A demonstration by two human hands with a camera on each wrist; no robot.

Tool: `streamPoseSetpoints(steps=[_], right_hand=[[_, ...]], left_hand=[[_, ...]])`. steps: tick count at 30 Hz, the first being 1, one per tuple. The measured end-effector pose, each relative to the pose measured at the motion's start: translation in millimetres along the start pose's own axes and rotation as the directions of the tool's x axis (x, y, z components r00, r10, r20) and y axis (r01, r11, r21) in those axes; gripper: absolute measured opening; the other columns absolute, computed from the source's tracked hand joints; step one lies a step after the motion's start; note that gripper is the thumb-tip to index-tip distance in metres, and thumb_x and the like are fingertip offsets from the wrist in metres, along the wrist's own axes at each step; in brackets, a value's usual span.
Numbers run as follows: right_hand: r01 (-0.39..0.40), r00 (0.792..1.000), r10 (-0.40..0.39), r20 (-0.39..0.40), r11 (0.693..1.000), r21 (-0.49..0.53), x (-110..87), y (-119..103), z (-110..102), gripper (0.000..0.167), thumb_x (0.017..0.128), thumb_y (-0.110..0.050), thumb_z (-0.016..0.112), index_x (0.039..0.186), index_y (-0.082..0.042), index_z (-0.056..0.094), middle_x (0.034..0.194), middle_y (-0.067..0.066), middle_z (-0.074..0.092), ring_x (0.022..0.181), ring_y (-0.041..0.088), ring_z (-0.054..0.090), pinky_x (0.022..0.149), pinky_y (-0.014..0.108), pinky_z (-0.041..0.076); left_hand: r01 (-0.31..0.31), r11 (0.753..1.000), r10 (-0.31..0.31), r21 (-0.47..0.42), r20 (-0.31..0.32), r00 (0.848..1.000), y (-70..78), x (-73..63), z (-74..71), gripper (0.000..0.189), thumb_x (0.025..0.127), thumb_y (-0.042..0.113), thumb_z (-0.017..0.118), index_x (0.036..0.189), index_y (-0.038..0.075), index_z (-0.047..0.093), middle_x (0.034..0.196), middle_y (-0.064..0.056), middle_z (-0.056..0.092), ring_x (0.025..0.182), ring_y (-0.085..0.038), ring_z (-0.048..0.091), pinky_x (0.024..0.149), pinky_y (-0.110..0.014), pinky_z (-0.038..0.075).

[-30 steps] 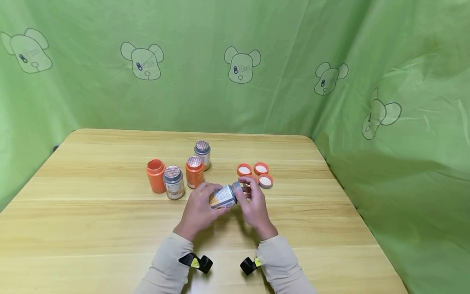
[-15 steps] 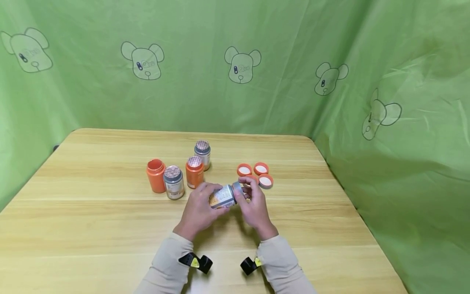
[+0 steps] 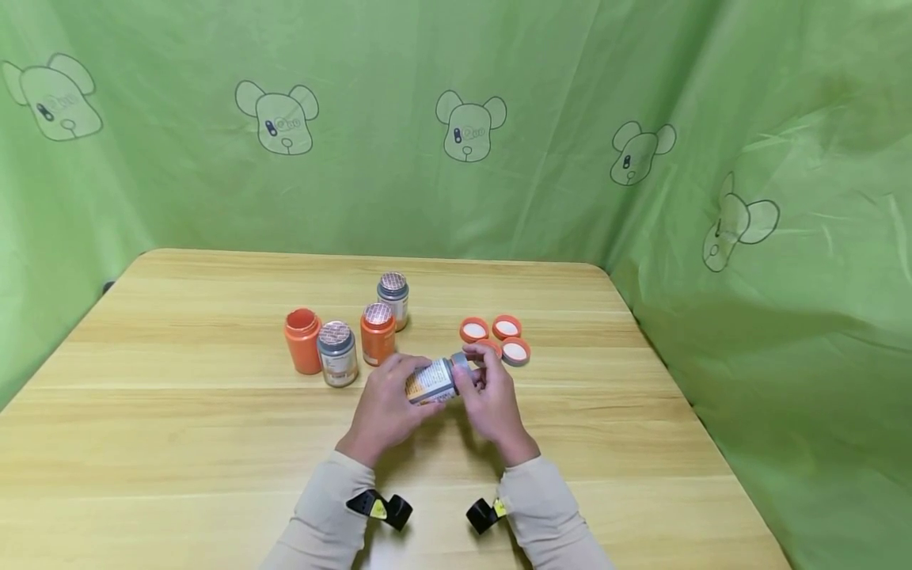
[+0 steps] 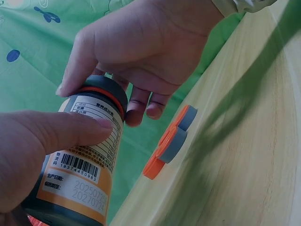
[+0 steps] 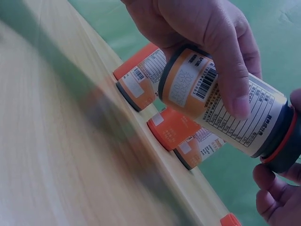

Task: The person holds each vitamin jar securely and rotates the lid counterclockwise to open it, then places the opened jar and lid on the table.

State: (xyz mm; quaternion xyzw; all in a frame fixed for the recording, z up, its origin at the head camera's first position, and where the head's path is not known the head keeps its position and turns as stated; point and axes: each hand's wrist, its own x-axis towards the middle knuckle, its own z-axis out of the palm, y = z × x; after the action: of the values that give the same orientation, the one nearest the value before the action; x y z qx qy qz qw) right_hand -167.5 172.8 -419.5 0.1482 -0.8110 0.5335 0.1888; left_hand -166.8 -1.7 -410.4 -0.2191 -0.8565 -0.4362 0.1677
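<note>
My left hand (image 3: 385,408) grips a grey bottle (image 3: 430,382) by its body, tilted and held above the table. In the left wrist view the bottle's white-and-orange label with a barcode (image 4: 77,165) shows beside the left thumb. Over at the bottle's neck, my right hand (image 3: 495,404) pinches the grey cap (image 4: 106,87) between thumb and fingers. The cap sits on the bottle, with an orange-red band (image 5: 283,136) visible at its lower edge. Whether the cap is loose cannot be seen.
Left of the hands stand a wide-mouthed orange bottle (image 3: 304,348), a foil-topped grey bottle (image 3: 338,360), a foil-topped orange bottle (image 3: 378,340) and another grey bottle (image 3: 396,305). Several upturned caps (image 3: 507,327) lie beyond the right hand. Green curtain (image 3: 541,206) surrounds the wooden table (image 3: 214,443).
My right fingers have shifted very slightly at the cap. The left hand, the held bottle and everything on the table look unmoved.
</note>
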Motion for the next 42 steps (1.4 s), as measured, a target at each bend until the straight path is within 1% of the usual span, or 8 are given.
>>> streamPoseSetpoints(steps=[4, 8, 12, 16, 20, 28, 37, 42], right_hand=[[0.011, 1.000, -0.011, 0.024, 1.000, 0.019, -0.1, -5.5, -1.2, 0.034, 0.092, -0.001, 0.055, 0.125, 0.005, 0.049, 0.118, 0.024, 0.057, 0.084, 0.028, 0.061, 0.072, 0.029, 0.048], [0.050, 0.997, -0.050, 0.053, 0.999, 0.006, -0.2, -22.0, -4.0, 0.034, 0.091, 0.003, 0.051, 0.124, 0.012, 0.047, 0.116, 0.030, 0.055, 0.084, 0.032, 0.061, 0.071, 0.031, 0.049], [0.037, 0.998, -0.035, 0.056, 0.998, -0.044, -0.5, -40.7, -6.4, 0.032, 0.092, 0.004, 0.053, 0.121, 0.014, 0.047, 0.110, 0.030, 0.056, 0.076, 0.022, 0.056, 0.065, 0.026, 0.048], [-0.011, 0.999, 0.014, 0.031, 0.997, -0.071, -0.2, -44.6, -5.7, 0.030, 0.092, 0.001, 0.057, 0.119, 0.012, 0.049, 0.107, 0.027, 0.057, 0.071, 0.014, 0.051, 0.062, 0.026, 0.045], [-0.025, 0.999, 0.027, 0.026, 0.999, -0.048, 0.0, -43.8, -5.4, 0.029, 0.092, 0.002, 0.057, 0.118, 0.012, 0.050, 0.108, 0.027, 0.057, 0.073, 0.017, 0.054, 0.064, 0.026, 0.046], [0.025, 0.998, -0.025, 0.058, 1.000, -0.006, -0.7, -43.6, -7.2, 0.034, 0.090, 0.006, 0.051, 0.123, 0.014, 0.046, 0.115, 0.031, 0.055, 0.085, 0.035, 0.059, 0.072, 0.030, 0.049], [-0.020, 1.000, 0.020, 0.001, 0.998, -0.060, 0.6, -40.1, -4.8, 0.026, 0.095, 0.000, 0.054, 0.117, 0.012, 0.052, 0.105, 0.028, 0.059, 0.069, 0.025, 0.055, 0.061, 0.025, 0.045], [-0.015, 1.000, 0.015, 0.020, 0.999, -0.034, 0.0, -16.1, -2.2, 0.030, 0.094, 0.000, 0.052, 0.122, 0.009, 0.051, 0.112, 0.025, 0.058, 0.078, 0.023, 0.057, 0.067, 0.026, 0.047]], left_hand=[[-0.007, 1.000, 0.007, 0.008, -0.014, 1.000, -0.4, 0.4, -0.3, 0.056, 0.062, 0.017, 0.092, 0.109, 0.004, 0.067, 0.104, -0.011, 0.063, 0.091, -0.025, 0.060, 0.079, -0.040, 0.050], [-0.013, 1.000, 0.013, 0.007, -0.019, 1.000, -1.0, 0.4, 0.2, 0.055, 0.061, 0.017, 0.092, 0.109, 0.004, 0.067, 0.103, -0.010, 0.063, 0.091, -0.024, 0.060, 0.079, -0.039, 0.050], [-0.010, 1.000, 0.010, 0.002, -0.010, 1.000, -1.4, 0.5, 1.2, 0.056, 0.061, 0.018, 0.093, 0.109, 0.005, 0.067, 0.102, -0.010, 0.063, 0.090, -0.024, 0.060, 0.079, -0.038, 0.051], [-0.001, 1.000, 0.001, 0.001, -0.004, 1.000, -2.3, 0.4, 2.2, 0.056, 0.061, 0.018, 0.093, 0.110, 0.005, 0.067, 0.102, -0.009, 0.062, 0.091, -0.023, 0.060, 0.080, -0.037, 0.050], [-0.003, 1.000, 0.003, -0.001, -0.004, 1.000, -2.4, 0.4, 2.1, 0.057, 0.061, 0.018, 0.093, 0.110, 0.006, 0.067, 0.103, -0.009, 0.062, 0.091, -0.023, 0.060, 0.080, -0.038, 0.050], [0.000, 1.000, 0.000, 0.009, -0.005, 1.000, -1.9, 0.1, 0.9, 0.057, 0.061, 0.019, 0.093, 0.110, 0.005, 0.067, 0.103, -0.010, 0.063, 0.091, -0.024, 0.060, 0.080, -0.039, 0.050], [0.012, 1.000, -0.012, -0.004, 0.005, 1.000, -1.7, 0.4, 1.6, 0.057, 0.062, 0.018, 0.093, 0.111, 0.006, 0.067, 0.103, -0.009, 0.062, 0.092, -0.023, 0.060, 0.080, -0.038, 0.050], [0.013, 1.000, -0.013, 0.004, 0.007, 1.000, -1.8, 0.3, 0.8, 0.056, 0.062, 0.018, 0.092, 0.111, 0.005, 0.067, 0.104, -0.010, 0.062, 0.092, -0.025, 0.060, 0.081, -0.039, 0.050]])
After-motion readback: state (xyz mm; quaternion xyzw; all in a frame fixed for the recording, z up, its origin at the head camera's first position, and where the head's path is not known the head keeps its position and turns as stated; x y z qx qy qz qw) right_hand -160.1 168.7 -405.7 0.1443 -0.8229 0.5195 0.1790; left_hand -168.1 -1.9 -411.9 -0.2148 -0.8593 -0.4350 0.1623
